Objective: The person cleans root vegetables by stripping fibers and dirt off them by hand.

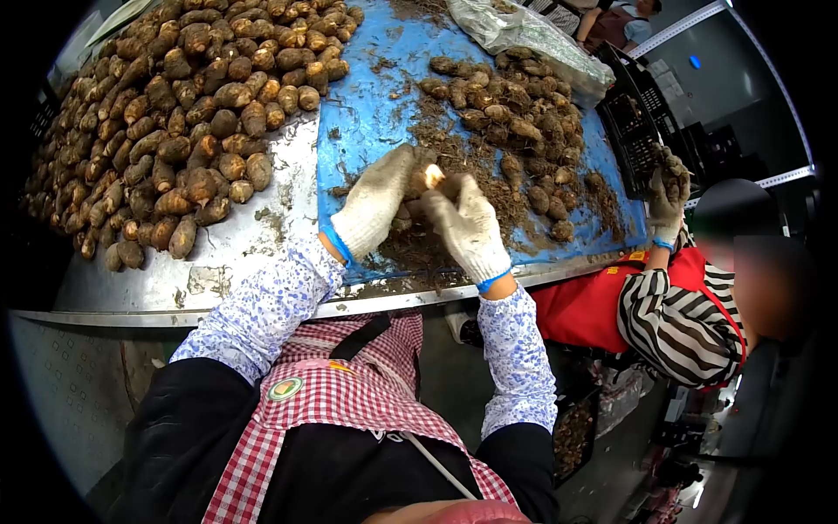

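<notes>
In a dirty white knit glove, my left hand [377, 201] is closed around a small brown taro [429, 175] with a pale bare patch at its end. My right hand [469, 224], gloved the same way, presses its bent fingers against the other side of this taro. Both hands are over loose soil and root fibres [445, 140] on a blue sheet [371, 87]. Just past my right hand lies a heap of dirty, hairy taros [524, 122]. My fingertips are partly hidden by the gloves and the taro.
A big pile of cleaner taros [175, 113] covers the metal table [288, 183] at left. A clear plastic bag [532, 39] and a black crate [633, 109] are at the far right. Beside me stands a co-worker in a red apron [580, 301], one gloved hand [668, 194] raised.
</notes>
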The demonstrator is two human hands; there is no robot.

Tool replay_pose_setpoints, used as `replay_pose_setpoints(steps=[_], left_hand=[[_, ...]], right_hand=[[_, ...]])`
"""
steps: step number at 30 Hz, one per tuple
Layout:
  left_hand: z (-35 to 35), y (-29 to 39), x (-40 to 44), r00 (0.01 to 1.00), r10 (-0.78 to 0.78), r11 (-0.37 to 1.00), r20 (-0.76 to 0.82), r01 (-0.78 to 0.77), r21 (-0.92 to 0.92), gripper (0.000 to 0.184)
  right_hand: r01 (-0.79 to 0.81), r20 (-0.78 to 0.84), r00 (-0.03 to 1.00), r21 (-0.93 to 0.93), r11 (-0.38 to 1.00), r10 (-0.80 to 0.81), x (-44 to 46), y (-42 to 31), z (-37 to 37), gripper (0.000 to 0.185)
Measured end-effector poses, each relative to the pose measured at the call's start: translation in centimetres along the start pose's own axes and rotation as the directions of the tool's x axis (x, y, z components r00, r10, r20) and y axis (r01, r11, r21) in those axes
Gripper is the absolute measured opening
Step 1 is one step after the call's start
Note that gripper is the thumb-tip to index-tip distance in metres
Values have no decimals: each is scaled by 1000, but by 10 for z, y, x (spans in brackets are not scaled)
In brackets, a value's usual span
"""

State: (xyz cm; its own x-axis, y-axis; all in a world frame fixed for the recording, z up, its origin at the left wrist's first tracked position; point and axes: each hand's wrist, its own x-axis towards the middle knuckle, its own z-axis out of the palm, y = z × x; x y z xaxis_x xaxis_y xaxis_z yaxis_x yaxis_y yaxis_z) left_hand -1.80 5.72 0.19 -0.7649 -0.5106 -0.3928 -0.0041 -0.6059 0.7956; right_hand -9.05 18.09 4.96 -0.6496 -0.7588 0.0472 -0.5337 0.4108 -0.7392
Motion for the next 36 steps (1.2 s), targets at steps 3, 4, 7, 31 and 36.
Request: replay_pose_setpoints(steps=[3, 4, 7, 31, 36], left_hand=[[-18, -46, 39, 866, 482, 817, 137, -500, 287, 43], [-11, -25, 20, 862, 478, 834, 168, -505, 224, 43], [-15, 12, -6, 955, -116, 990, 273, 133, -41, 41], [-6, 1, -1, 984, -108, 993, 142, 114, -35, 44], [-2, 17, -19, 951, -145, 987, 271, 122, 102, 47]], right_hand=[[54, 79, 996, -57, 997, -50, -1, 8, 2, 28], [115, 56, 992, 4, 993, -115, -3, 11, 4, 27], [138, 113, 988, -377, 916, -102, 3, 7, -3, 16], [120, -154, 983, 101, 988, -103, 8, 40, -18, 35], [189, 44, 980, 91, 978, -194, -4, 10, -11, 41]])
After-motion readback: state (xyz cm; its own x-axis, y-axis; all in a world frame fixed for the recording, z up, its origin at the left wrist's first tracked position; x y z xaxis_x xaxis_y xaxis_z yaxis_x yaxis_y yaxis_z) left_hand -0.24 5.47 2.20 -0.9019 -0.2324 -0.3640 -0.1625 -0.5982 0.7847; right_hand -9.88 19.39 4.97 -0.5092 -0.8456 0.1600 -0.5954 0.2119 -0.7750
